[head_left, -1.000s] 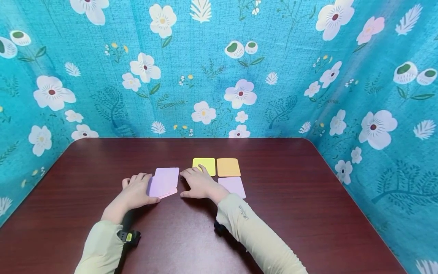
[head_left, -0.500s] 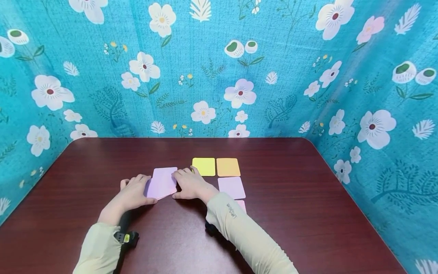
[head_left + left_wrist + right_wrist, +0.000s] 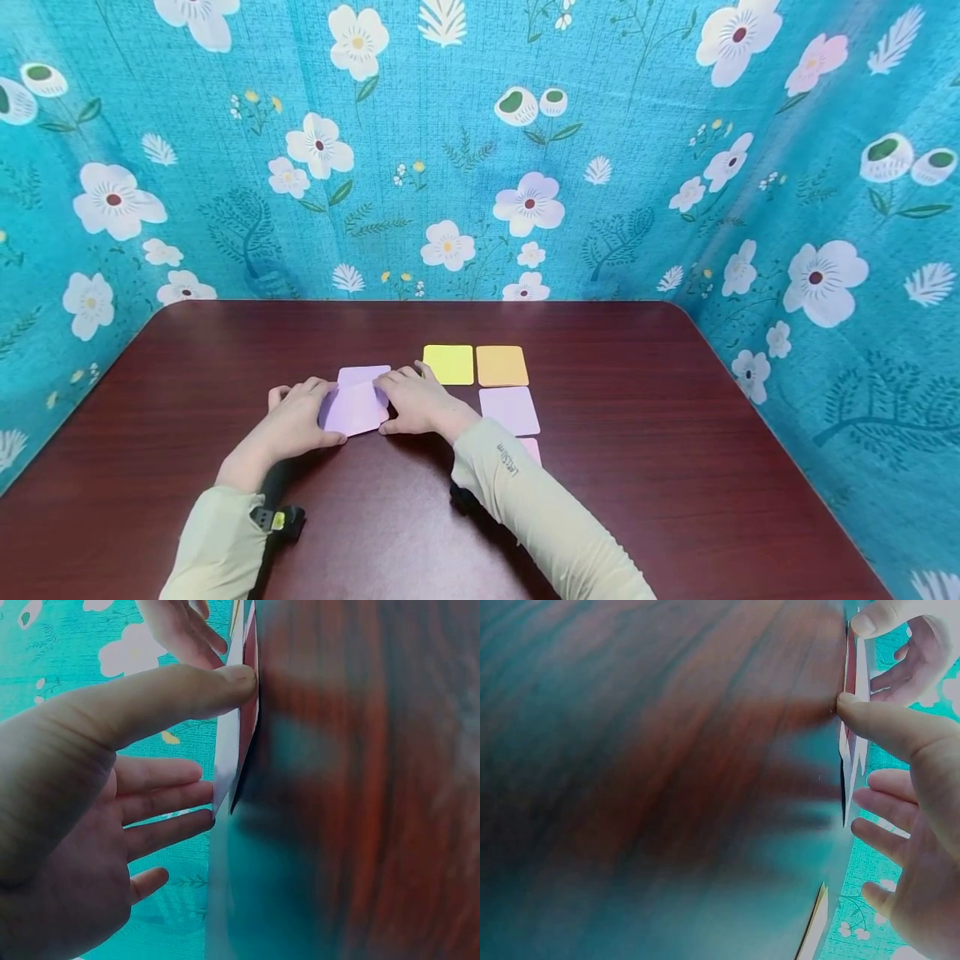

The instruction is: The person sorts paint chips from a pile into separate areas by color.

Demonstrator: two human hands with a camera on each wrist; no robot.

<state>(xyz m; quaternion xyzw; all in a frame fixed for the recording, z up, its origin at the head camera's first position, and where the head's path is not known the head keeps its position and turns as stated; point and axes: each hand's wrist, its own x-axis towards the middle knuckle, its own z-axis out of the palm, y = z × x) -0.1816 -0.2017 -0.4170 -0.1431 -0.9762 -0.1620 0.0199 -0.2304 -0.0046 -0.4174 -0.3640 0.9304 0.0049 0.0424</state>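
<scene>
The purple cards [image 3: 357, 404] lie as a small, slightly fanned stack on the dark bench [image 3: 225, 367], left of centre and just left of the laid-out squares. The left hand [image 3: 294, 423] rests at the stack's left edge with its thumb [image 3: 172, 694] pressed against the card edge and the other fingers nearly straight. The right hand [image 3: 422, 403] meets the stack's right edge the same way, thumb [image 3: 885, 724] on the edge and fingers relaxed. Neither grip pinches; both are spread and bear against the stack from opposite sides.

Handling, as a judgement: the cards look thin, light and flexible, and probably slide easily on the smooth bench and over one another. Take hold at the edges, or lift a corner with a fingertip; flat pressure from above will only pin them.

To the right lie a yellow card [image 3: 448, 364], an orange card [image 3: 501, 366] and a further purple card [image 3: 510, 410], set edge to edge.
</scene>
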